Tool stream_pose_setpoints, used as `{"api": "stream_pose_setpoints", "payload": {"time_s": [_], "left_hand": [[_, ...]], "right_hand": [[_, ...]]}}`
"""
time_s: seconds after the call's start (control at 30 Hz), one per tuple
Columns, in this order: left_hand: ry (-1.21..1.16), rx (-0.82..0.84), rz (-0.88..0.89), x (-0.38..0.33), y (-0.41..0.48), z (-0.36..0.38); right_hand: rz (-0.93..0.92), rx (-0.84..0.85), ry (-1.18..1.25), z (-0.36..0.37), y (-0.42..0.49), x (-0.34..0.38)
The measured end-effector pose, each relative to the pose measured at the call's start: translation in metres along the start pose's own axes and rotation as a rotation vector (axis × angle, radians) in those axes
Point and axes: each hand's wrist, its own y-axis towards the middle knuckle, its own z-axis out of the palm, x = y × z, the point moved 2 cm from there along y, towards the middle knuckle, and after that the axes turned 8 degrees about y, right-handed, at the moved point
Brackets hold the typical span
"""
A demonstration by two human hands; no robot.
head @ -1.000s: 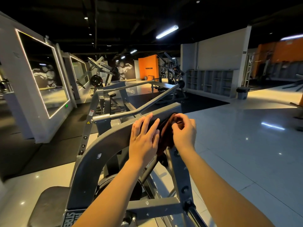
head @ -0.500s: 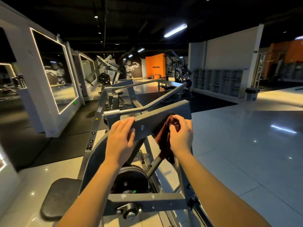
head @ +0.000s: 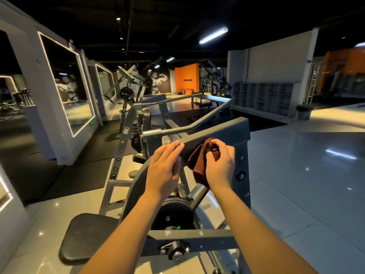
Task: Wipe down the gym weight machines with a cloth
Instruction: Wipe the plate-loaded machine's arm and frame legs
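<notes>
The right hand (head: 219,165) has its fingers curled tight round a bunched brown cloth (head: 197,165), pressing it against the side face of the grey weight machine's sloping arm (head: 227,129), while the left hand (head: 164,169) lies nearly flat with straight fingers on that arm's upper edge, just beside the cloth. The arm ends a little past the right hand, above a bolted upright (head: 242,171). A black weight plate (head: 173,212) and seat pad (head: 85,234) sit below the forearms, and bare glossy floor (head: 296,184) spreads to the right.

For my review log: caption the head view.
Right hand presses brown cloth on grey machine arm; left hand rests on it.
</notes>
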Motion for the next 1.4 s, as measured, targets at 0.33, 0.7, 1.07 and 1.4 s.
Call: {"api": "stream_pose_setpoints", "payload": {"time_s": [0.33, 0.7, 1.07, 1.4], "left_hand": [[-0.086, 0.037, -0.010, 0.012, -0.014, -0.008], [-0.125, 0.033, -0.022, 0.014, -0.016, -0.009], [-0.158, 0.109, -0.028, 0.014, -0.014, -0.015], [-0.213, 0.149, -0.047, 0.016, -0.013, -0.018]], "right_hand": [[-0.241, 0.201, -0.126, 0.033, -0.047, 0.009], [-0.159, 0.061, -0.126, 0.056, -0.072, 0.022], [-0.034, -0.089, -0.081, 0.053, -0.064, 0.040], [0.049, -0.181, -0.098, 0.046, -0.045, 0.042]]}}
